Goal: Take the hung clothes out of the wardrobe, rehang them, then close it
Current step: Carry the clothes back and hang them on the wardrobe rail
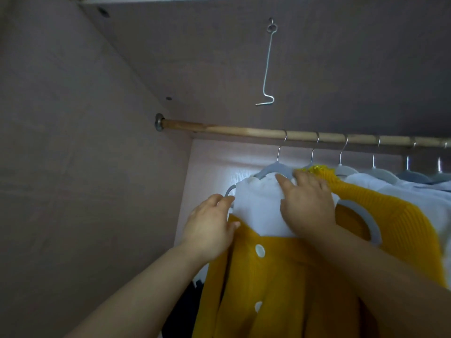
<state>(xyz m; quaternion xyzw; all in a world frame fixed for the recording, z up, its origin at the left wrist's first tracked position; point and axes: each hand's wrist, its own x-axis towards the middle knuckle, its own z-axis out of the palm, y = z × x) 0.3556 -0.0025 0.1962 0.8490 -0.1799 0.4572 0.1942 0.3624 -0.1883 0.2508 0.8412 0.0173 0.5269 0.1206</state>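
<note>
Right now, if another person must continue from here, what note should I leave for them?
Left grip holds the left end of the grey hanger; right grip lies flat on the white collar. The yellow cardigan hangs on that hanger, hooked on the rod, other clothes to its right. Whether it is coming out or already rehung is unclear. Left: closing the wardrobe.

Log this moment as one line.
wardrobe: open | cardigan: on hanger, hook over rod | left hand: grips cardigan shoulder | right hand: flat on white collar
</note>
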